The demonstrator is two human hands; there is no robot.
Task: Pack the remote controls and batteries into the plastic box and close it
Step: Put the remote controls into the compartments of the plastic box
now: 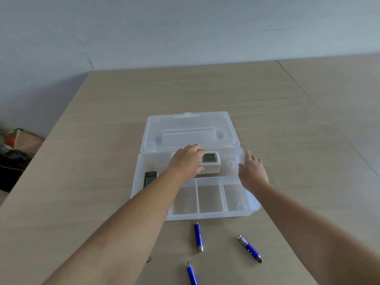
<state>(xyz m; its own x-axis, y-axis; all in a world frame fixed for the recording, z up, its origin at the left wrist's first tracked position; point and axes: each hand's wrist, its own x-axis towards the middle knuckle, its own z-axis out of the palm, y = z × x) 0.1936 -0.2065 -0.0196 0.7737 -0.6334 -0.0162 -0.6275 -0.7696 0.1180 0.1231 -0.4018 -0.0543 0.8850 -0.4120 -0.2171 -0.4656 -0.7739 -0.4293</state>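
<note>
Your left hand (188, 161), fingers curled on the white remote (209, 163), should lay it flat in the box (135, 182); your right hand (254, 171) hovers open, holding nothing.

Two remotes (209, 163) lie inside the box (253, 206); batteries (198, 236) lie before it.

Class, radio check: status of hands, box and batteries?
Left hand on white remote inside open box. Right hand open, at box rim. Three blue batteries on table. Nothing blocking.
</note>
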